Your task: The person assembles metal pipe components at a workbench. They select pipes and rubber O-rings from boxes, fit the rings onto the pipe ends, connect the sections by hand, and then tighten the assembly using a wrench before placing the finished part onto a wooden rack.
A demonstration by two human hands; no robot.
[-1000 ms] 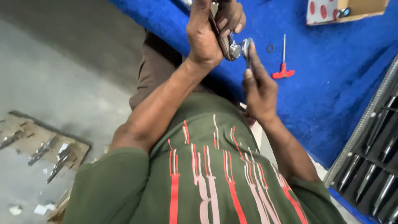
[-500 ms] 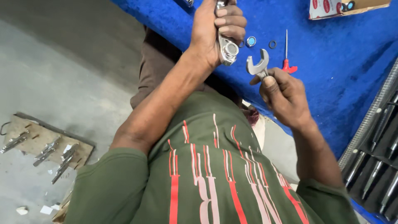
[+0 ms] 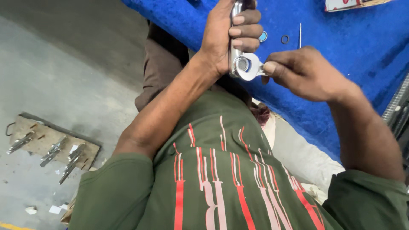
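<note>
The left hand (image 3: 226, 38) is clamping its fingers around a chrome tube fitting (image 3: 237, 51), whose long axis is running away from the body, its near end just below those fingers. The right hand (image 3: 304, 72) is pinching an open-end spanner (image 3: 251, 67), whose head is sitting around that end, handle lying rightward into the fingers. Beyond the right fingers, a cardboard box (image 3: 353, 4) with red patches is lying on the blue cloth (image 3: 341, 47).
</note>
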